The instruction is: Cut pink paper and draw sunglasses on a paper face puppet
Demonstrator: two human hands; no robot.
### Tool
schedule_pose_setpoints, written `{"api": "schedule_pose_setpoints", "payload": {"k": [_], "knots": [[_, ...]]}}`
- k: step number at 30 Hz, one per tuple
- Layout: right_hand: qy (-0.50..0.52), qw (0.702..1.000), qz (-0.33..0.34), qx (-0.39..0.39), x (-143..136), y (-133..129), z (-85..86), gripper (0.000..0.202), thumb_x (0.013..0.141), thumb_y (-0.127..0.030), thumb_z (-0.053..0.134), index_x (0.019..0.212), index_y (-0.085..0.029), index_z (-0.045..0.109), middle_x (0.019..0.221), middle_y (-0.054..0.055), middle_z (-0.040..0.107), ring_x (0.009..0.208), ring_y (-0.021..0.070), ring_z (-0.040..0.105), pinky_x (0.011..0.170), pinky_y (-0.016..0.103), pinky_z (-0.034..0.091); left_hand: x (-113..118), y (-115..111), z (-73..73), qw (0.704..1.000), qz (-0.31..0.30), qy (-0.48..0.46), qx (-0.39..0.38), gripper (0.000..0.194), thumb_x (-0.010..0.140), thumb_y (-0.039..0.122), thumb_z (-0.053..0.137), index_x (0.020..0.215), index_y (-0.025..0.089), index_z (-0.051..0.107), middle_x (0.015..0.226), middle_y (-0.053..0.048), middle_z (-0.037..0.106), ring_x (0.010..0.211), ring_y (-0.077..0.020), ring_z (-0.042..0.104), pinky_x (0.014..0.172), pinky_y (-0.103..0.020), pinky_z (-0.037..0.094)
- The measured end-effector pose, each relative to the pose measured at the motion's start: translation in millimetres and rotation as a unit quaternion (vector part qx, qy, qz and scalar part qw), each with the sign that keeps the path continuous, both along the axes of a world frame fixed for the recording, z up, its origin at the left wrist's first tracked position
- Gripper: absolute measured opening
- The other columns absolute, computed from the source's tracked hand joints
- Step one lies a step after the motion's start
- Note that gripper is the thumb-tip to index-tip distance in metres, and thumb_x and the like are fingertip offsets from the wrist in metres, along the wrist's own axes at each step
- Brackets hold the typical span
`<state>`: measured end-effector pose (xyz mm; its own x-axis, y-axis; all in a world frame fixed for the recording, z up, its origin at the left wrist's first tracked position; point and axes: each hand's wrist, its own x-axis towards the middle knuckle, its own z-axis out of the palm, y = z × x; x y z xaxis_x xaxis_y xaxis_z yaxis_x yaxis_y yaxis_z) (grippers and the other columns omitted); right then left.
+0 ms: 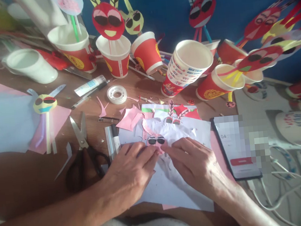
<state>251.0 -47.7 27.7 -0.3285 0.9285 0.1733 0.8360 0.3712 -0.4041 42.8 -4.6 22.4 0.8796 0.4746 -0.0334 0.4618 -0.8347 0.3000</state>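
A small pink paper face (pixel 156 140) with black eyes lies on white paper sheets (pixel 189 187) in front of me. My left hand (pixel 134 168) reaches in from the left, its fingertips pinched at the face's lower edge. From the other side, my right hand (pixel 193 160) touches the same edge with closed fingers. The fingertips nearly meet and hide the bottom of the face. Just beyond it are crumpled white paper, paper antennae (pixel 183 113) with dark veins, and pink paper scraps (pixel 130 117).
Black-handled scissors (pixel 82 141) lie open at left, near a yellow paper face (pixel 45 103) on straws. Tape (pixel 116 94), a glue tube (pixel 89 85) and stacked paper cups (pixel 186 67) stand farther back. A phone (pixel 235 147) with cables is at right.
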Motion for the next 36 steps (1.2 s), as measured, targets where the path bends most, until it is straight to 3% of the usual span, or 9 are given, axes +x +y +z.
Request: {"api": "schedule_pose_setpoints", "payload": {"k": [4, 8, 29, 36], "knots": [[-0.082, 0.995, 0.044, 0.037, 7, -7, -6.7, 0.037, 0.09, -0.006, 0.043, 0.112, -0.022, 0.068, 0.088, 0.007, 0.064, 0.074, 0.0183, 0.054, 0.065, 0.031, 0.041, 1, -1, -3.6, 1.0, 0.012, -0.022, 0.003, 0.031, 0.092, 0.015, 0.044, 0.121, 0.008, 0.054, 0.115, -0.01, 0.058, 0.103, -0.0288, 0.047, 0.082, -0.046, 0.042], [-0.113, 0.992, 0.045, 0.041, 7, -12, -13.5, 0.034, 0.093, -0.01, 0.043, 0.113, -0.022, 0.067, 0.093, 0.008, 0.065, 0.079, 0.0208, 0.053, 0.069, 0.035, 0.038, 1, -1, -4.7, 1.0, 0.012, -0.027, -0.002, 0.03, 0.093, 0.014, 0.041, 0.12, 0.008, 0.054, 0.113, -0.009, 0.057, 0.102, -0.0281, 0.047, 0.081, -0.045, 0.042], [-0.081, 0.996, -0.007, 0.032, -12, -22, -9.2, 0.032, 0.09, -0.008, 0.045, 0.112, -0.013, 0.067, 0.088, 0.009, 0.065, 0.074, 0.0217, 0.05, 0.067, 0.036, 0.035, -3, -2, -1.7, 1.0, 0.001, -0.014, 0.007, 0.033, 0.089, 0.013, 0.049, 0.121, 0.007, 0.052, 0.116, -0.009, 0.057, 0.104, -0.0277, 0.046, 0.084, -0.042, 0.042], [-0.085, 0.996, -0.001, 0.035, -11, -18, -10.6, 0.034, 0.091, -0.005, 0.042, 0.112, -0.015, 0.066, 0.089, 0.009, 0.066, 0.075, 0.0215, 0.05, 0.068, 0.035, 0.035, -1, -1, 1.5, 1.0, 0.011, -0.003, -0.007, 0.034, 0.091, 0.014, 0.046, 0.124, 0.01, 0.051, 0.116, -0.009, 0.058, 0.105, -0.0265, 0.048, 0.086, -0.042, 0.041]]}}
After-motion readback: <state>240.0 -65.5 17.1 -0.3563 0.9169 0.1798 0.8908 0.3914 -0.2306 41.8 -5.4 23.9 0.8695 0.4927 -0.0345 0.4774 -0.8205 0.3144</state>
